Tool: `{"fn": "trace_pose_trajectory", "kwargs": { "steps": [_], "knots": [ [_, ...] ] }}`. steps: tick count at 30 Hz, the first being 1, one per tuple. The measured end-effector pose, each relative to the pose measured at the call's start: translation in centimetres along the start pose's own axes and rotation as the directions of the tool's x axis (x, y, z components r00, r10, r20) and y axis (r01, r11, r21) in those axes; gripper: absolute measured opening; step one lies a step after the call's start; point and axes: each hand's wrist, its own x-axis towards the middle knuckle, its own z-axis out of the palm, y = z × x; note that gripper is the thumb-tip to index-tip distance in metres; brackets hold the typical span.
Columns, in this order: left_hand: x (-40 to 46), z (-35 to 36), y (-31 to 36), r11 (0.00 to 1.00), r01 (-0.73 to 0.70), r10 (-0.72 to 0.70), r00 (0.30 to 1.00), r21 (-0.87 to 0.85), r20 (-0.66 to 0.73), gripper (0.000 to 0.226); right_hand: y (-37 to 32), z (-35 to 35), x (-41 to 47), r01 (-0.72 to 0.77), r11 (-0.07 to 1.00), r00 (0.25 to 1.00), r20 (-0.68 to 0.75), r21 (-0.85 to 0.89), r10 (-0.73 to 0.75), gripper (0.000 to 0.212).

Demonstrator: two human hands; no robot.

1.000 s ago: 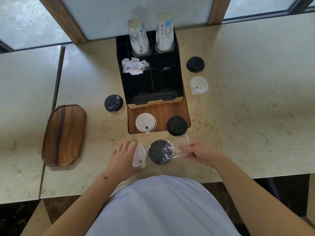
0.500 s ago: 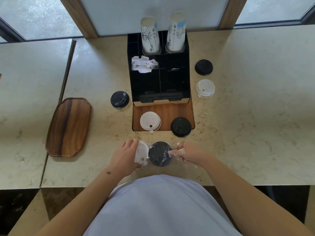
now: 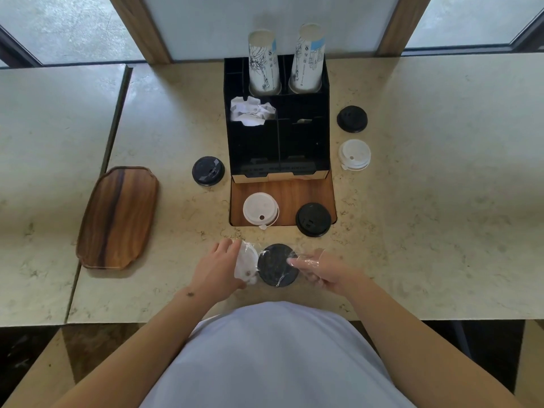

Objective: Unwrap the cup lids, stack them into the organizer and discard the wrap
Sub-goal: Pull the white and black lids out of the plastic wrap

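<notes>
A black lid and a white lid lie side by side in clear plastic wrap near the counter's front edge. My left hand grips the white lid at its left side. My right hand pinches the wrap at the black lid's right edge, with film draped over its fingers. The black organizer stands behind them. On its wooden base sit a loose white lid and a loose black lid.
Two paper cup stacks and crumpled paper fill the organizer's back compartments. Loose lids lie beside it: black lid at left, black lid and white lid at right. A wooden tray sits far left.
My right hand moved left from beside the wrapped pair onto the black lid's right edge, taking hold of the wrap. My left hand stays on the white lid.
</notes>
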Motion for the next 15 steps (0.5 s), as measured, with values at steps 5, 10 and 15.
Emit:
{"fn": "trace_pose_trajectory", "kwargs": {
  "steps": [5, 10, 15],
  "knots": [
    [0.3, 0.0, 0.1, 1.000, 0.003, -0.003, 1.000, 0.015, 0.013, 0.102, 0.2, -1.2, -1.2, -0.030, 0.998, 0.992, -0.125, -0.051, 0.024, 0.031],
    [0.6, 0.0, 0.3, 1.000, 0.004, -0.004, 0.999, 0.019, 0.035, 0.100, -1.3, -4.4, -4.3, -0.056, 0.980, 0.978, -0.209, -0.190, 0.015, 0.020],
    [0.7, 0.1, 0.2, 0.999, -0.004, 0.002, 0.999, 0.039, 0.043, 0.100, -4.0, -7.3, -6.7, -0.055, 0.945, 0.856, -0.503, -0.322, -0.121, 0.010]
  ]
}}
